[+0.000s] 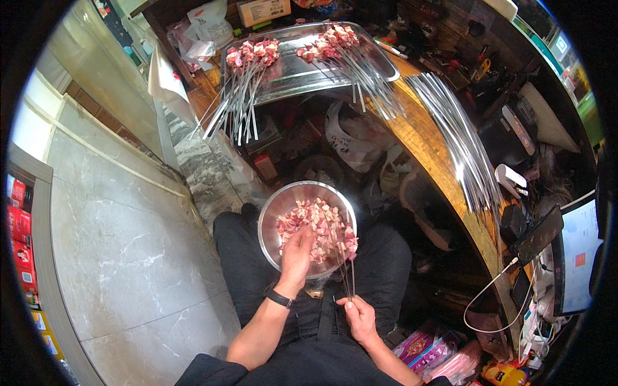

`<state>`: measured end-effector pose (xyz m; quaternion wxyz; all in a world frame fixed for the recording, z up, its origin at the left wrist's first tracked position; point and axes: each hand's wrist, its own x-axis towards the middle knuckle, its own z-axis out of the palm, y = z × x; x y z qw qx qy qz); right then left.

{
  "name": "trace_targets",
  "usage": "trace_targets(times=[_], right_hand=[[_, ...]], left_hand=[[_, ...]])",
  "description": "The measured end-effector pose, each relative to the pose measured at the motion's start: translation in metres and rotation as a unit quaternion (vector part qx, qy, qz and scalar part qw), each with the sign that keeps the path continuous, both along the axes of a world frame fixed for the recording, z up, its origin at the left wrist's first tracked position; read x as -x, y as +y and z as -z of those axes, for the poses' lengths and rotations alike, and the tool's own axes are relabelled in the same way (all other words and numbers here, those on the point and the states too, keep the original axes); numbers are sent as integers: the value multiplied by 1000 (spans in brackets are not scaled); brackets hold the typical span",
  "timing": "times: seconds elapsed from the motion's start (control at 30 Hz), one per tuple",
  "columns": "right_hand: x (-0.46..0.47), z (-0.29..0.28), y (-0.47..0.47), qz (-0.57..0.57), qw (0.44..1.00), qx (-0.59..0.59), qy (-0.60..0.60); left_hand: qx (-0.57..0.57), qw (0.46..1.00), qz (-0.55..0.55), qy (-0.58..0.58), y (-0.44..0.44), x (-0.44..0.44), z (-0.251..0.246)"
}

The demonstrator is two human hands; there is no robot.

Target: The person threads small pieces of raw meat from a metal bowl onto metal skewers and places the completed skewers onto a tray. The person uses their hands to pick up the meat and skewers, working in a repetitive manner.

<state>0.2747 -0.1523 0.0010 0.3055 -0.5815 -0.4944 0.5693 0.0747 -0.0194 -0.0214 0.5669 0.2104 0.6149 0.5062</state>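
Observation:
A steel bowl (pixel 271 202) of diced raw meat (pixel 309 212) rests between the person's thighs. My left hand (pixel 298 251), with a dark band at the wrist, reaches into the bowl, its fingertips at the meat; whether they pinch a piece cannot be told. Below the bowl's right rim, my right hand (pixel 358 316) grips the ends of several metal skewers (pixel 348 280), which point up over the bowl with meat pieces on their upper parts. Farther off, a steel tray (pixel 289 82) carries two groups of loaded skewers (pixel 253 55), their bare ends sticking out over its near edge.
A curved wooden desk (pixel 425 130) runs along the right, bearing a bundle of bare metal skewers (pixel 463 154), a phone (pixel 540 236) with a white cable (pixel 470 321) and a monitor (pixel 577 260). Plastic bags (pixel 210 21) lie behind the tray; packages (pixel 425 347) sit low at right.

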Motion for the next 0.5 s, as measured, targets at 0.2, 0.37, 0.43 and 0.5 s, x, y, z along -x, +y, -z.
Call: trace_targets(times=[0.2,0.37,0.43,0.5], right_hand=[[1,3,3,-50,995,-70,-44],[5,4,-1,-12,999,-50,-10],[3,6,-3,19,999,-30,-3],[1,8,-7,40,999,5,-15]], left_hand=[[-65,973,199,-92,-44,12,-33],[-56,968,234,-65,-57,8,-39],[-64,969,225,-80,-53,12,-37],[-41,970,220,-97,-50,24,-33]])
